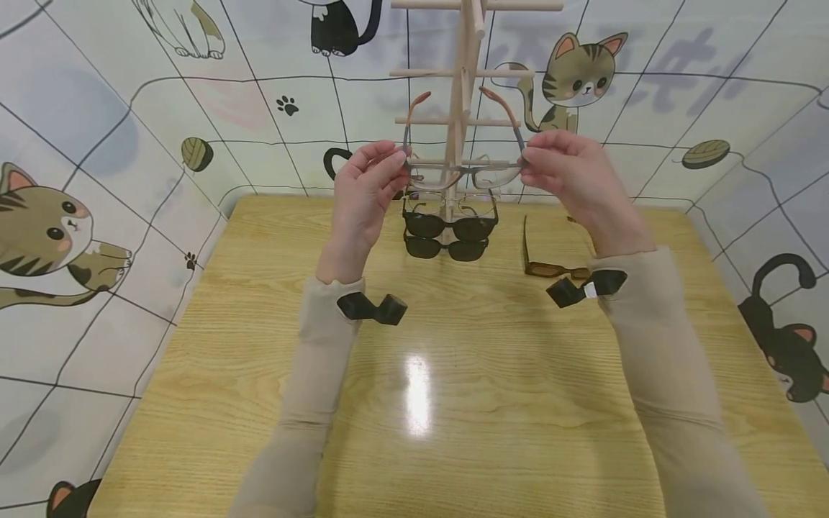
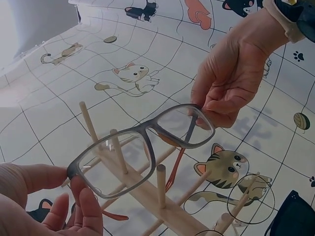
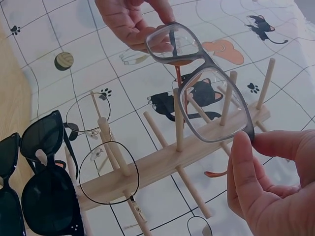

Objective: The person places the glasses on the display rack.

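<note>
A pair of grey-framed eyeglasses (image 1: pixel 465 170) with clear lenses and orange-brown temple tips is held up between both hands. My left hand (image 1: pixel 366 188) pinches one front corner by the hinge, thumb against fingers. At the opposite corner, my right hand (image 1: pixel 570 176) grips the frame the same way. Both temples are unfolded and point away towards a wooden display rack (image 3: pixel 162 169). In the left wrist view the glasses (image 2: pixel 145 126) stand in front of the rack's pegs; whether they touch any peg, I cannot tell.
Low on the rack hang two dark sunglasses (image 1: pixel 453 229), one above the other, with thin wire-rimmed glasses (image 3: pixel 109 200) above them. Brown-framed glasses (image 1: pixel 547 270) lie on the wooden table (image 1: pixel 492 374) at right, partly behind my right wrist. A cat-print cloth (image 1: pixel 272 144) covers the walls.
</note>
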A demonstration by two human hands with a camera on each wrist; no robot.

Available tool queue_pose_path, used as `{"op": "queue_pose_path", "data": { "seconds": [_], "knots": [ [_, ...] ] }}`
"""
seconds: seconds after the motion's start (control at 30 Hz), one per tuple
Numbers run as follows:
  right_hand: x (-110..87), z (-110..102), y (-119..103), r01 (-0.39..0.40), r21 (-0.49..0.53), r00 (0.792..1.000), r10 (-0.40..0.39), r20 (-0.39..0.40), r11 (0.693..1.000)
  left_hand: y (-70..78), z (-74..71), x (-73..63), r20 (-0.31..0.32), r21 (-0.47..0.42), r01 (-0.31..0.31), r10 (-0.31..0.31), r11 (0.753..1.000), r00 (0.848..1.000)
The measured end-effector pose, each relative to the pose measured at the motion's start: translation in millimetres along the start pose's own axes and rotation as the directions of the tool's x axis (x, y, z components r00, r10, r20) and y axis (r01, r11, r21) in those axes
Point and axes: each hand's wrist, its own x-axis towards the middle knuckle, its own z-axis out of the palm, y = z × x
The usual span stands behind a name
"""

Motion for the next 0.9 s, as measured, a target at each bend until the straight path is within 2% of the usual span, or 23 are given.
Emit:
{"op": "queue_pose_path", "data": {
  "seconds": [0.2, 0.43, 0.67, 0.9],
  "knots": [
    [10.0, 3, -3, -0.046, -0.008, 0.998, 0.046, -0.046, 0.999, 1.0, 0.5, 13.1, -0.062, -0.002, 0.042, -0.042, 0.999, 0.997],
    [19.1, 4, -1, -0.065, 0.001, 0.996, 0.065, -0.067, 0.998, -1.9, -2.2, 23.6, -0.114, -0.021, 0.051, -0.053, 0.998, 0.992],
    [24.9, 2, 4, -0.07, 0.019, 0.995, 0.071, -0.074, 0.997, -7.5, -7.0, 31.7, -0.146, -0.035, 0.062, -0.066, 0.997, 0.987],
    [27.9, 1, 8, -0.073, 0.052, 0.994, 0.076, -0.073, 0.996, -12.0, -8.0, 35.6, -0.149, -0.045, 0.063, -0.069, 0.997, 0.986]
  ]
}}
